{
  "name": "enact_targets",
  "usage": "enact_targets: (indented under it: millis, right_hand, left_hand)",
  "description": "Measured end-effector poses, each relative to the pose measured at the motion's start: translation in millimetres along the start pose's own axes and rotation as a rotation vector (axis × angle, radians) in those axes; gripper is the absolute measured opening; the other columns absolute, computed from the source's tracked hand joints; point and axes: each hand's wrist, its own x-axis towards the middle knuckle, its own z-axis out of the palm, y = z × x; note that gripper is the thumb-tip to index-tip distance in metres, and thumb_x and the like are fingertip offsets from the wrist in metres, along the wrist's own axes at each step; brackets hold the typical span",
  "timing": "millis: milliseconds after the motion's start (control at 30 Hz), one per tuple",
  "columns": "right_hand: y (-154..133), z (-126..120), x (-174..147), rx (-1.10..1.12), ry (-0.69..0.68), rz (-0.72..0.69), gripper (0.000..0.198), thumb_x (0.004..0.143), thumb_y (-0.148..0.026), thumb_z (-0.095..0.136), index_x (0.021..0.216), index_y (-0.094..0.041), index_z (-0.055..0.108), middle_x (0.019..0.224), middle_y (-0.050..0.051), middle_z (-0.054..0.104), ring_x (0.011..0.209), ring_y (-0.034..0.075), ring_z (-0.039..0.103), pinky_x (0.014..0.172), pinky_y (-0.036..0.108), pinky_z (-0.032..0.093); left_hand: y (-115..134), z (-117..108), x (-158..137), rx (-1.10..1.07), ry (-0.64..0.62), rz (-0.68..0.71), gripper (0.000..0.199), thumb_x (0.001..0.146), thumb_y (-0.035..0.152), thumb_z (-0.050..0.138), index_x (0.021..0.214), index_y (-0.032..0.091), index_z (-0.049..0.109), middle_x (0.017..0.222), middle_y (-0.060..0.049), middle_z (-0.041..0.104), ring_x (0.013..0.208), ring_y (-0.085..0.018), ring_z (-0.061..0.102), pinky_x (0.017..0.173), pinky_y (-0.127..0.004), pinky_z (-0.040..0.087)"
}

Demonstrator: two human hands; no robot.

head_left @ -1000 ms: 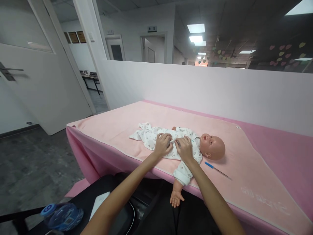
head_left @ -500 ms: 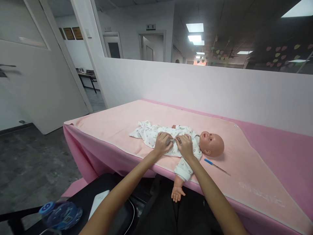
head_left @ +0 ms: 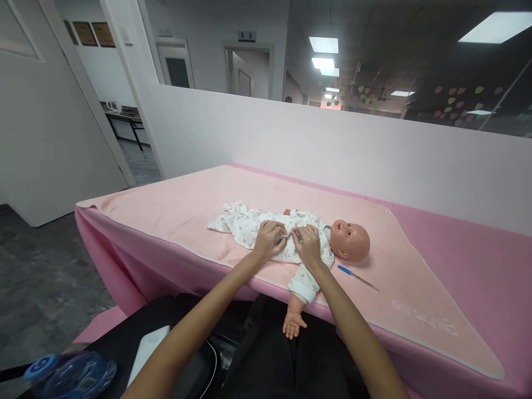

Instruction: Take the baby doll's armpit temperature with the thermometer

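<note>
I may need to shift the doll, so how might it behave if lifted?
The doll has one forearm hanging past the table edge, so that arm may swing. Its smooth, rounded head could roll sideways. The printed garment lies in loose folds at the end away from the head, so that part will probably flop.

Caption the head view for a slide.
Left hand and right hand pinch a thin white strip over a doll in printed clothes on pink cloth.

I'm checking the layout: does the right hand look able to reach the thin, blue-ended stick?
Probably yes: the stick lies uncovered beside the right forearm, though the right hand must first leave the white patterned garment.
</note>
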Motion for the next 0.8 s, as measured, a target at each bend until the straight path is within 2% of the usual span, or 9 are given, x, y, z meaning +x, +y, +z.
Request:
enact_targets:
  millis: [233, 467, 667, 800]
  right_hand:
    - [0.8, 2.0, -0.3, 0.010, 0.002, -0.009, 0.013, 0.086, -0.023, 0.047, 0.079, -0.021, 0.057, 0.074, 0.001, 0.064, 0.074, 0.016, 0.055, 0.085, 0.032, 0.037]
    - [1.0, 1.0, 0.5, -0.002, -0.005, -0.013, 0.013, 0.086, -0.022, 0.046, 0.077, -0.020, 0.056, 0.072, 0.001, 0.063, 0.073, 0.015, 0.054, 0.085, 0.032, 0.036]
    - [1.0, -0.3, 0.7, -0.034, -0.016, -0.040, 0.013, 0.086, -0.021, 0.046, 0.076, -0.020, 0.056, 0.071, 0.001, 0.061, 0.073, 0.016, 0.052, 0.084, 0.031, 0.036]
    - [0.4, -0.4, 1.1, -0.042, -0.008, -0.026, 0.014, 0.085, -0.022, 0.046, 0.076, -0.019, 0.056, 0.071, 0.002, 0.060, 0.073, 0.016, 0.050, 0.082, 0.030, 0.036]
  left_hand:
    - [0.5, -1.2, -0.4, -0.016, -0.055, 0.017, 0.009, 0.075, 0.017, 0.048, 0.083, 0.019, 0.052, 0.093, -0.004, 0.060, 0.087, -0.018, 0.052, 0.081, -0.035, 0.036]
    - [0.5, -0.4, 0.5, -0.024, -0.068, 0.004, 0.009, 0.079, 0.019, 0.042, 0.081, 0.019, 0.051, 0.095, -0.004, 0.059, 0.089, -0.018, 0.051, 0.083, -0.036, 0.034]
    - [-2.0, 1.7, 2.0, -0.003, -0.124, 0.060, 0.011, 0.079, 0.017, 0.038, 0.079, 0.018, 0.050, 0.093, -0.005, 0.058, 0.084, -0.018, 0.049, 0.079, -0.035, 0.034]
    - [-5.5, 1.3, 2.9, 0.068, -0.109, 0.078, 0.012, 0.079, 0.020, 0.039, 0.074, 0.018, 0.050, 0.090, -0.006, 0.059, 0.080, -0.018, 0.049, 0.076, -0.035, 0.035]
